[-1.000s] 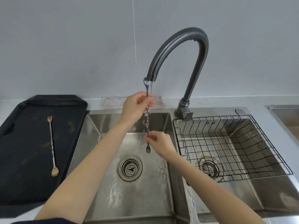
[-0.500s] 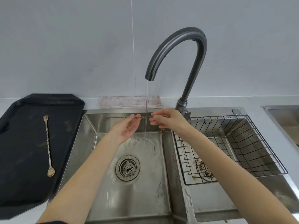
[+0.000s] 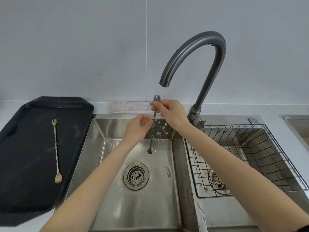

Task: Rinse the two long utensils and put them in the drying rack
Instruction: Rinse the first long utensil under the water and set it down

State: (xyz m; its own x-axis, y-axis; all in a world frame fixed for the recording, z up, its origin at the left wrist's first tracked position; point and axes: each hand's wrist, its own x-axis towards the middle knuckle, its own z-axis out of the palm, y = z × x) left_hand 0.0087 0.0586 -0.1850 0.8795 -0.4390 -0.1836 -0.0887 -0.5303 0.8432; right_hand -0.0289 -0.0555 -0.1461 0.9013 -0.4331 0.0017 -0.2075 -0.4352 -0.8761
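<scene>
A dark twisted stirrer [image 3: 152, 136], fork end up and spoon end down, hangs upright under the running faucet [image 3: 197, 52] over the left sink basin [image 3: 145, 198]. My right hand [image 3: 170, 113] pinches it just below the fork tines. My left hand [image 3: 139, 127] has its fingers closed on the shaft a little lower. Water splashes off the stirrer. A gold stirrer [image 3: 56, 149] of the same shape lies on the black tray [image 3: 25, 198], fork end away from me. The black wire drying rack [image 3: 260, 158] sits in the right basin with nothing in it.
A folded pinkish cloth [image 3: 130, 107] lies on the counter behind the left basin. Both basins have round drain strainers. A further steel basin edge [image 3: 297, 121] shows at the far right. A grey wall rises behind.
The dark stirrer was upright with its spoon end up, went horizontal, and now stands upright with its fork end up. My right hand rose to the top; my left dropped to the shaft.
</scene>
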